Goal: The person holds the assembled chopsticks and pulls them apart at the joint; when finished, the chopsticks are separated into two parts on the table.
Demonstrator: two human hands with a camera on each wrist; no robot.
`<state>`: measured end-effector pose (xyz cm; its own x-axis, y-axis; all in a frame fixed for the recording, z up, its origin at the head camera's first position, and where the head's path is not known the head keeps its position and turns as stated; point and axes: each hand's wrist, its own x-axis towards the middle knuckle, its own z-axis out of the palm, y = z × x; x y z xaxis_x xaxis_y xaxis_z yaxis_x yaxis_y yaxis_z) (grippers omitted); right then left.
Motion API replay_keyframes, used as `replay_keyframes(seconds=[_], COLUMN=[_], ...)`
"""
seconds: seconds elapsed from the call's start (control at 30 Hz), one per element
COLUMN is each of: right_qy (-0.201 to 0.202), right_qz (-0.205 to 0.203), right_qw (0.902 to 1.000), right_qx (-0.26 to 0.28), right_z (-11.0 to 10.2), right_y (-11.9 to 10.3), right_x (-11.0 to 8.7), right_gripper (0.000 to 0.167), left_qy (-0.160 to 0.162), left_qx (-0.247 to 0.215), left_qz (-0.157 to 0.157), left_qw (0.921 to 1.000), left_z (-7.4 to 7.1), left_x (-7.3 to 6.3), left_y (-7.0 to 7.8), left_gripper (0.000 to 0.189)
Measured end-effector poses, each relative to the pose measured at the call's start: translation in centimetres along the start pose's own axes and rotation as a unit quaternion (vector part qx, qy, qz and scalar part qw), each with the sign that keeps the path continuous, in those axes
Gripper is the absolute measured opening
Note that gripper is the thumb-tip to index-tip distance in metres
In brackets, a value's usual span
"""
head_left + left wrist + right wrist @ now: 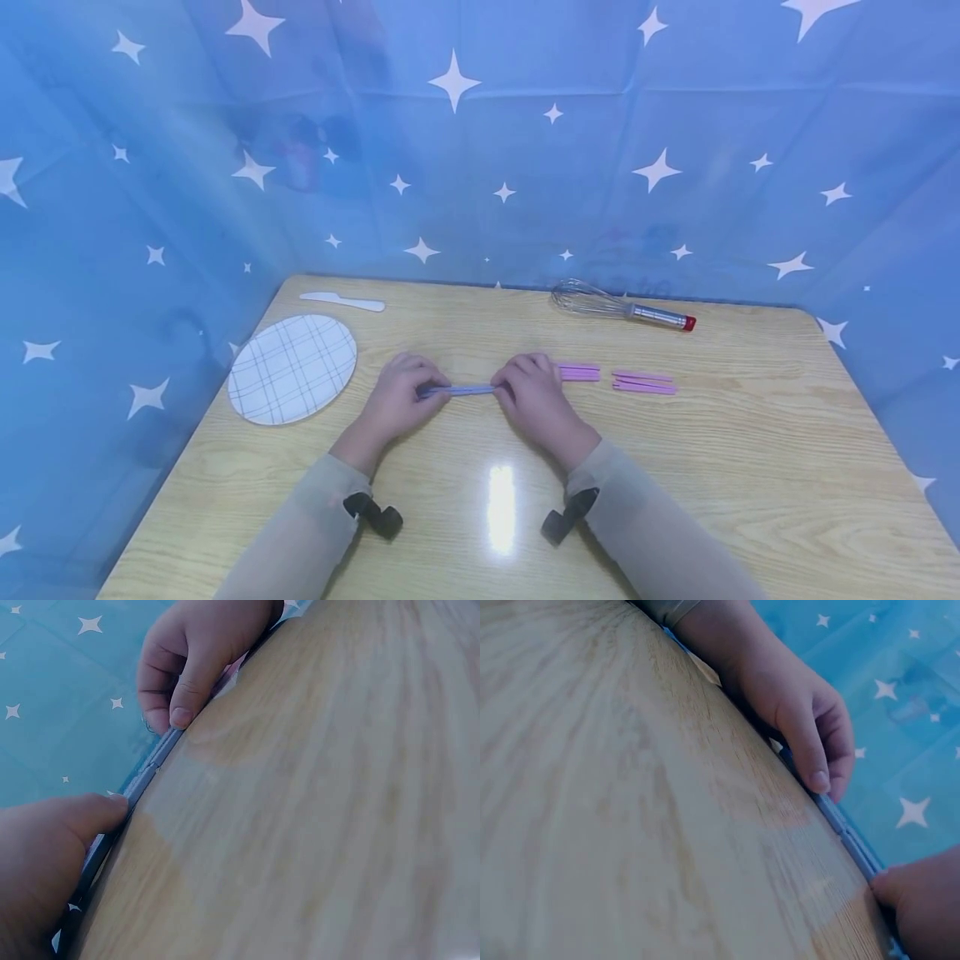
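A thin bundle of blue sticks (471, 390) lies low along the table between the two hands; their exact kind cannot be made out. At its left end, the left hand (405, 392) pinches it between thumb and fingers. The right hand (534, 398) pinches the opposite end the same way. In the left wrist view the blue sticks (154, 761) run from one thumb to the other, close to the wood. Pink sticks (581, 372) lie just right of the right hand, partly hidden behind it, and a second group of pink sticks (643, 383) sits beyond them.
A white checked plate (292, 371) is at the left edge of the table (675, 500). Behind it lies a white knife (343, 301). A wire whisk (622, 307) with a red-tipped handle is near the back edge. A blue star-patterned curtain (480, 167) surrounds the table.
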<state>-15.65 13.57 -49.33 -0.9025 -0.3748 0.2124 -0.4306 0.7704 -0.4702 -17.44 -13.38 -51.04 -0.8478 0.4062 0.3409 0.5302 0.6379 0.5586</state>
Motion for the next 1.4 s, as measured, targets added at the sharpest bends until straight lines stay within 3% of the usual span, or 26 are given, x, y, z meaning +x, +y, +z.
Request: replay_keyframes(seconds=[0.37,0.57,0.87,1.1,1.4], right_qy=[0.0,0.002,0.039,0.058,0.086], right_qz=[0.0,-0.011,-0.022,-0.031,-0.023], right_qw=[1.0,0.9999,0.9989,0.9977,0.9957], right_qx=[0.003,-0.001,0.013,0.014,0.022], right_z=[0.0,-0.1,0.1,0.0,-0.5], right_y=[0.0,0.0,0.4,0.9,1.2], right_x=[-0.1,-0.1,-0.2,-0.4,-1.0], right_gripper=[0.005,0.007,0.005,0.01,0.008], left_qy=[-0.002,0.018,0.043,0.055,0.071], left_qx=[-0.002,-0.023,-0.054,-0.039,-0.019], left_qz=[-0.019,-0.017,-0.017,-0.028,-0.068], left_qw=[0.9998,0.9994,0.9974,0.9974,0.9949], left_z=[0.1,0.1,-0.2,0.0,0.5], left_x=[0.0,0.0,0.0,0.0,0.2], left_y=[-0.1,0.0,0.6,1.0,1.6], left_gripper=[0.012,0.011,0.01,0.01,0.019])
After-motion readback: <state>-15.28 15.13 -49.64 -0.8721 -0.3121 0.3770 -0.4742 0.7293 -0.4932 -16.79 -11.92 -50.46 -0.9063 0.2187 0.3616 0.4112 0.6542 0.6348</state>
